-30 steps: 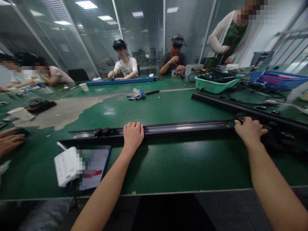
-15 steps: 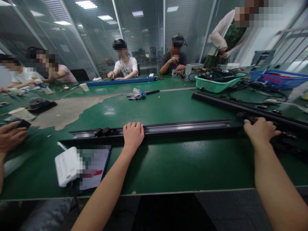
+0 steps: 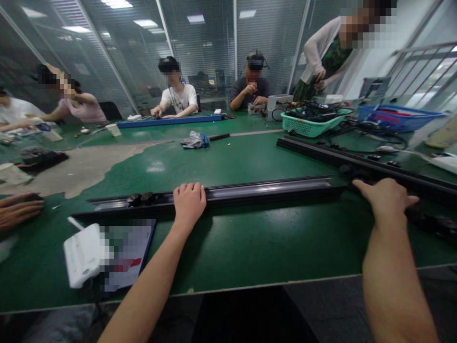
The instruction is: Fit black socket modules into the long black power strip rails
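Note:
A long black metal rail [image 3: 267,189] with a shiny inner channel lies across the table in front of me. My left hand [image 3: 190,200] is closed over its middle, fingers wrapped over the far edge. Two small black knob-like parts [image 3: 141,198] sit in the channel left of that hand. Off the rail's right end, my right hand [image 3: 387,197] reaches over dark parts, thumb and little finger spread; its other fingertips are hidden. Just beyond its thumb is a black knob-like part [image 3: 349,170]. A second black rail [image 3: 321,151] runs diagonally behind the right hand.
A white box-like device [image 3: 83,255] and a blue-edged booklet [image 3: 130,255] lie near the front left. Another person's hand [image 3: 19,209] rests at the left. Farther back are gloves [image 3: 195,140], a green basket [image 3: 312,125] of cables and a blue basket [image 3: 396,119]. Several people work around the table.
The view has shifted slightly right. My left hand stays on the rail; my right hand has turned a little over the dark parts. The neighbour's hand at left now lies flat, its dark object out of sight.

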`<state>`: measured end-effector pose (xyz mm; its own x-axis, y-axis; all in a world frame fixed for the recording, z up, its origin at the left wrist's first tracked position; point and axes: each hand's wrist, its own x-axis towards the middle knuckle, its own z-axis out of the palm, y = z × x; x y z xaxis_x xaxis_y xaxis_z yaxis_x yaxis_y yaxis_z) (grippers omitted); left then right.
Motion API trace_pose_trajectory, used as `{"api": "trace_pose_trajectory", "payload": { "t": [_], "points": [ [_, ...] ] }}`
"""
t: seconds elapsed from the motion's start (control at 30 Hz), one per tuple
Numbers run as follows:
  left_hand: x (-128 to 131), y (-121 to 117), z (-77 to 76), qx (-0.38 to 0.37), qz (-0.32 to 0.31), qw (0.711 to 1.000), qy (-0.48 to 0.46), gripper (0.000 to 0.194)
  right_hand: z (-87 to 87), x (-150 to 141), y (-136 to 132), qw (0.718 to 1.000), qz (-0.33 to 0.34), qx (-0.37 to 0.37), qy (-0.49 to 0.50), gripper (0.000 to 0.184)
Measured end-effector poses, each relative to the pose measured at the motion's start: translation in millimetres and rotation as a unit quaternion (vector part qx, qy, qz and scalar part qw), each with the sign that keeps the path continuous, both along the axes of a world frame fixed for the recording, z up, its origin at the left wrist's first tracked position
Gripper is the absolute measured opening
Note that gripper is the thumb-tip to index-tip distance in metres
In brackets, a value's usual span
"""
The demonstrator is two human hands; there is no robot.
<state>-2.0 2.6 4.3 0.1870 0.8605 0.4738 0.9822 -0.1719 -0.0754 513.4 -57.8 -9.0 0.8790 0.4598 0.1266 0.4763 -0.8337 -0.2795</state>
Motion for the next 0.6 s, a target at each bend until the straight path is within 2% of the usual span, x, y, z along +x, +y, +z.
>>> {"api": "trace_pose_trajectory", "payload": {
  "t": [0.07,0.17,0.4,0.5,0.6],
  "points": [
    [-0.3,0.1,-0.4,0.001,-0.001,1.0,0.002,0.038,0.5,-0.6,-0.2,0.997,-0.024,-0.047,0.05,0.066],
    [-0.8,0.2,-1.0,0.003,-0.003,1.0,0.001,0.038,-2.2,1.3,0.6,0.992,-0.003,-0.085,0.094,0.065],
    [0.3,-1.3,-0.3,-0.003,-0.002,1.0,-0.005,0.036,-10.4,10.0,4.0,0.994,0.002,-0.06,0.094,0.047],
    [0.6,-2.1,-0.3,-0.008,-0.003,1.0,-0.016,0.036,-18.1,19.6,6.1,0.991,-0.007,-0.076,0.111,0.048],
    [0.5,-3.1,-0.7,-0.014,-0.002,1.0,-0.019,0.036,-32.8,37.4,9.6,0.991,-0.005,-0.068,0.114,0.051]
  ]
}}
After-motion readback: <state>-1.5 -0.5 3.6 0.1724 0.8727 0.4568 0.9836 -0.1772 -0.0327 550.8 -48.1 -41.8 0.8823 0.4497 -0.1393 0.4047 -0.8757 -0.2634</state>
